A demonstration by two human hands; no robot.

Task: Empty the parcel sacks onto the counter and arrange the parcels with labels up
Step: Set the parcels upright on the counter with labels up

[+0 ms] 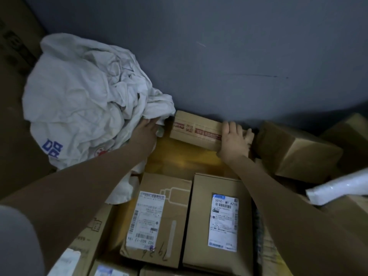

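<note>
The taped parcel [196,132] lies at twelve o'clock on the counter [179,156], long axis running nine to three, its three-o'clock end clasped by the right hand [234,139], while the left hand [146,129] at nine o'clock grips the white sack [79,96].

White sack [79,100]: crumpled, slumped in a heap, blue print on its near side; our left hand [146,129] grips its bunched lower edge. Taped carton [196,129]: long, narrow, red-printed tape on top, lying flat just right of those fingers; our right hand [233,138] grips its right end. Plain carton [294,152]: tilted, just right of the right fingers. Two labelled cartons, left [157,218] and right [217,218]: flat, side by side, white labels up, nearer us than both hands' fingers. Yellow counter [179,156] shows between them and the taped carton.
</note>
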